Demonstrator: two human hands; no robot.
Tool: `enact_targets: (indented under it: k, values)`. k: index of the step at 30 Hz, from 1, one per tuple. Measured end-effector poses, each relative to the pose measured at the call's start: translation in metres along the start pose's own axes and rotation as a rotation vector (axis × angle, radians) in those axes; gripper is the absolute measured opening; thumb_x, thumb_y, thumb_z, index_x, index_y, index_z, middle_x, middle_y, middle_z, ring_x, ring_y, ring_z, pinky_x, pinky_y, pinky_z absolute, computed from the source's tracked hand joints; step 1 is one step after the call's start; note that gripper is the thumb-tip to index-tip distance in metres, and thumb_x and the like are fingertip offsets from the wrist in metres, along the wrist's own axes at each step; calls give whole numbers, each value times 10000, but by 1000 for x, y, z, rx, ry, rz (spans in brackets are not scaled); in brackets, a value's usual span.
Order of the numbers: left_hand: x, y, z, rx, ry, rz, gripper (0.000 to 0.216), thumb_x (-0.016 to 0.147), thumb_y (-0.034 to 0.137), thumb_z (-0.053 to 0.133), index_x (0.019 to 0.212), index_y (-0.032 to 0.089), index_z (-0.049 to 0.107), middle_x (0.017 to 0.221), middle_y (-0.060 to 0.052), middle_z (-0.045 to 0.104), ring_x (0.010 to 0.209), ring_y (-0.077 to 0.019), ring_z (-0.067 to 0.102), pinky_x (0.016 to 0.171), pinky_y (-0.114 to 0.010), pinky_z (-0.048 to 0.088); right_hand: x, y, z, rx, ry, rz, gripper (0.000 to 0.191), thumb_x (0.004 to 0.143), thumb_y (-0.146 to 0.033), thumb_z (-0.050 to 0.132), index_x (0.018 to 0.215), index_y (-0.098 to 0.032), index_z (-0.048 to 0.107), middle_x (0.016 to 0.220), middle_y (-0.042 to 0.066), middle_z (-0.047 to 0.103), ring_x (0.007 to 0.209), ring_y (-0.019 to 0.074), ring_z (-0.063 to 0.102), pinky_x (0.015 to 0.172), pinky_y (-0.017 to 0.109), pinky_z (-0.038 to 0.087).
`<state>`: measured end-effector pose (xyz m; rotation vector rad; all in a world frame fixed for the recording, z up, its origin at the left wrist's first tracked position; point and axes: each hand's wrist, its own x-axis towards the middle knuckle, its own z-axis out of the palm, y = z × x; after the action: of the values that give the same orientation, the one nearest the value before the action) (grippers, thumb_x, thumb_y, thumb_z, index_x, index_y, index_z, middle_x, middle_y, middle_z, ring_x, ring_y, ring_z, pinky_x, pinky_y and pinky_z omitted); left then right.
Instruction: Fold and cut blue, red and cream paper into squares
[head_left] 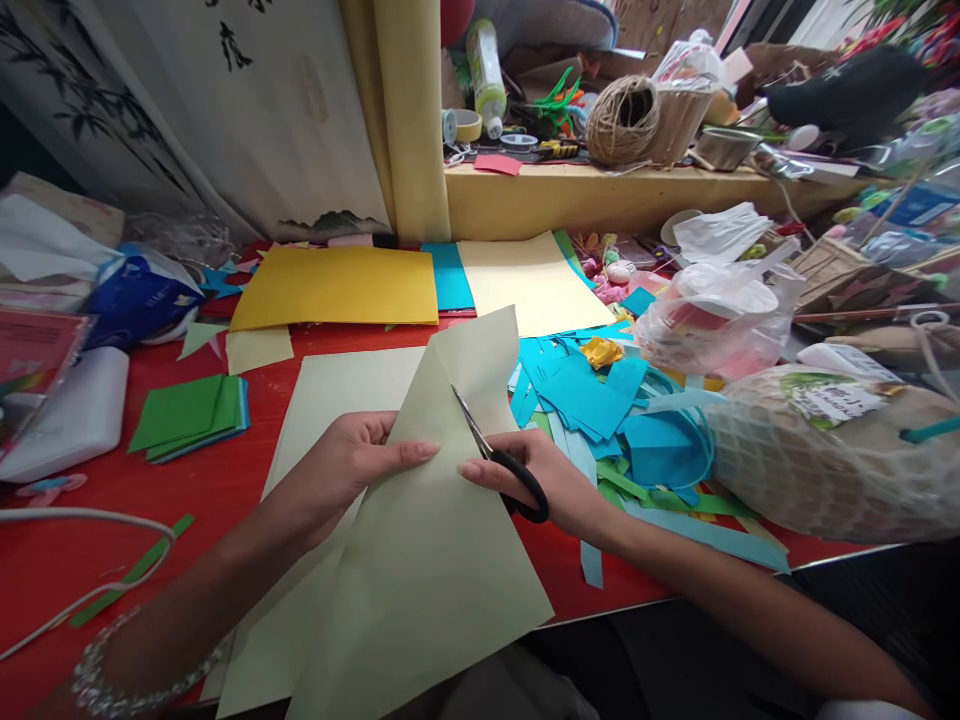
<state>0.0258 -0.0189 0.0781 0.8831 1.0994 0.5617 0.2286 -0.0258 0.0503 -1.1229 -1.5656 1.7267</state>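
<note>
A large pale green sheet of paper is held up over the table, slanting toward me. My left hand pinches its left side, thumb on top and fingers hidden behind. My right hand grips black-handled scissors, whose blades point up and left at a cut in the sheet. Above the blades the paper parts into two flaps. More pale green sheets lie flat on the table underneath, partly covered by my left arm and the held sheet.
Yellow card and a cream sheet lie at the back of the red table. Small green squares sit at left. Blue paper scraps and a netted bag crowd the right. A white cable loops at front left.
</note>
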Motion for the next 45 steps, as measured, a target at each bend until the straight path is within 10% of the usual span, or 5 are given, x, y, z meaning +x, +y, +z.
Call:
enact_targets:
  k: [45]
  values:
    - [4,-12,16,-57,-166,-150,277,694,227,705,958,142,699,832,-83,723,699,-199,666,637,-282,523,3,1,0,23,55,-62,434,709,-501,658,584,-170,406,537,-69,330,463,42,329,400,185,230]
